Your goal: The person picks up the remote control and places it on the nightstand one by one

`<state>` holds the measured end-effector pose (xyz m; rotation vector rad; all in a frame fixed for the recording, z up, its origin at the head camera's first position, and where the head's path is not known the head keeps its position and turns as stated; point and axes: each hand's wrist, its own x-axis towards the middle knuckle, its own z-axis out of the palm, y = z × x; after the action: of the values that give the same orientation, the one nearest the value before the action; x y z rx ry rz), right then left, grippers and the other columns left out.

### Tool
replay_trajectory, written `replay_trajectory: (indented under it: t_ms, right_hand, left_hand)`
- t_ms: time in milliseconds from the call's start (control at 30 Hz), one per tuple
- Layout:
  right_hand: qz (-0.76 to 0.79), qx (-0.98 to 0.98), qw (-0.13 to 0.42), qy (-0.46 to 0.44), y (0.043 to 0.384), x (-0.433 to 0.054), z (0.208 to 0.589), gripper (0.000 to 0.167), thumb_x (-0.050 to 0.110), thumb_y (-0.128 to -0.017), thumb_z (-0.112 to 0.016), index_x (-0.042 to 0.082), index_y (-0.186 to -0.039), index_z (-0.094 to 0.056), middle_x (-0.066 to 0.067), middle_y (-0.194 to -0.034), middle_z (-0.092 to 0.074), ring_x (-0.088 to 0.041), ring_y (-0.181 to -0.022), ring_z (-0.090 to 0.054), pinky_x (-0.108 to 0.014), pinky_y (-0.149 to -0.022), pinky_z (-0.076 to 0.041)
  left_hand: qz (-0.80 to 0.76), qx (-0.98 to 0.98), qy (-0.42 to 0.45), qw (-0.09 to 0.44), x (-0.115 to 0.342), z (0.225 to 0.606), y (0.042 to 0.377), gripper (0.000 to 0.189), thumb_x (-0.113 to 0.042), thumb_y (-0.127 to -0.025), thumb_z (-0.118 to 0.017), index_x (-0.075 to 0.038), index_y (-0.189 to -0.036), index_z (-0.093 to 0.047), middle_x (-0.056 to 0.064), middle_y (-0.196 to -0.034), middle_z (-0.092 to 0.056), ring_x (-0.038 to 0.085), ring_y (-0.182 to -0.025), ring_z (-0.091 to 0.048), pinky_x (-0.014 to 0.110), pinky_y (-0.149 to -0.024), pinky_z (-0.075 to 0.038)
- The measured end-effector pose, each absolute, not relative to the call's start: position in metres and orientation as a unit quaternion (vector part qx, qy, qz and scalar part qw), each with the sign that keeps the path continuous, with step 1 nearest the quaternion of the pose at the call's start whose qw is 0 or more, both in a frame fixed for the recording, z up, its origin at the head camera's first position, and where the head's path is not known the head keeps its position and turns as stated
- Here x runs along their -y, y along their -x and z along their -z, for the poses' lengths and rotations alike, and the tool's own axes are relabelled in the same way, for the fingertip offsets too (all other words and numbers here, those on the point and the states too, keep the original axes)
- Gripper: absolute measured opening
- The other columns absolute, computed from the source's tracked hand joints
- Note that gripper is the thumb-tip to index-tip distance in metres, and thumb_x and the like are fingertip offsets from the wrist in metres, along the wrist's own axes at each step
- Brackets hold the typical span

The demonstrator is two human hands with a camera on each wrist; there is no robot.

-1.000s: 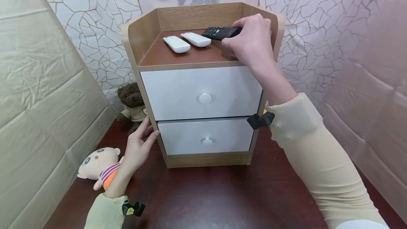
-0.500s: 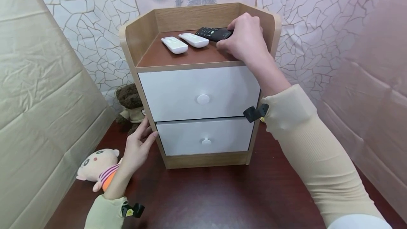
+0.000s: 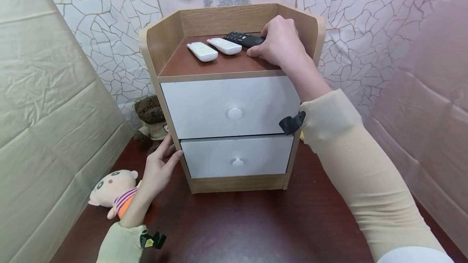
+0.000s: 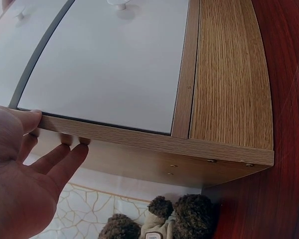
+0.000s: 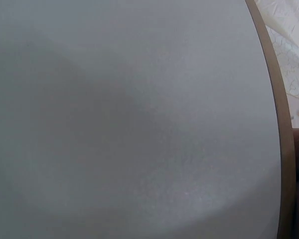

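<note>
A small wooden cabinet with two white drawers stands on the table, both drawers closed. On its brown top, my right hand holds the near end of a black remote control between thumb and fingers. The remote lies low, beside two white remote controls. My left hand steadies the cabinet's left side; in the left wrist view its thumb presses the front edge and its fingers lie against the side panel. The right wrist view holds mostly the white upper drawer front.
A brown teddy bear sits behind the cabinet's left side. A pink plush toy in an orange and striped outfit lies left of my left forearm. The cabinet top has a raised wooden rim. Cloth hangs at both sides.
My right hand has moved a little left and lowered the black remote control toward the cabinet top, beside the white ones. The left hand has stayed in place.
</note>
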<state>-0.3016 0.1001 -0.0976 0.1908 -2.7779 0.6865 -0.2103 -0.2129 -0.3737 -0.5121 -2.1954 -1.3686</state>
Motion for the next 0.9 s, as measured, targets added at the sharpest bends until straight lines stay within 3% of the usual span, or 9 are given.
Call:
replay_trajectory:
  t_ms: [167, 533, 900]
  right_hand:
    - [-0.249, 0.958, 0.121, -0.076, 0.3064, -0.1033, 0.0982, 0.062, 0.039, -0.091, -0.076, 0.000, -0.138, -0.063, -0.014, -0.152, -0.042, -0.030, -0.139, -0.035, -0.041, -0.114, -0.034]
    - [-0.268, 0.951, 0.113, -0.106, 0.3058, -0.1076, 0.0977, 0.052, 0.029, -0.094, -0.073, 0.002, -0.137, -0.065, -0.012, -0.146, -0.054, -0.026, -0.129, -0.044, -0.038, -0.107, -0.036]
    - [-0.260, 0.955, 0.104, -0.098, 0.3093, -0.1023, 0.0950, 0.055, 0.036, -0.092, -0.076, 0.002, -0.135, -0.067, -0.012, -0.144, -0.054, -0.024, -0.127, -0.045, -0.035, -0.101, -0.040]
  left_hand:
    - [0.504, 0.805, 0.188, 0.249, 0.2127, 0.3745, 0.2112, 0.065, 0.008, -0.097, -0.066, 0.006, -0.155, -0.037, 0.028, -0.140, -0.056, 0.042, -0.119, -0.061, 0.010, -0.086, -0.049]
    - [0.499, 0.808, 0.185, 0.252, 0.2126, 0.3742, 0.2106, 0.064, 0.007, -0.097, -0.065, 0.005, -0.155, -0.038, 0.027, -0.141, -0.056, 0.041, -0.119, -0.061, 0.009, -0.085, -0.049]
    - [0.498, 0.809, 0.186, 0.251, 0.2129, 0.3744, 0.2106, 0.064, 0.006, -0.097, -0.066, 0.004, -0.155, -0.038, 0.026, -0.142, -0.055, 0.041, -0.120, -0.061, 0.010, -0.085, -0.049]
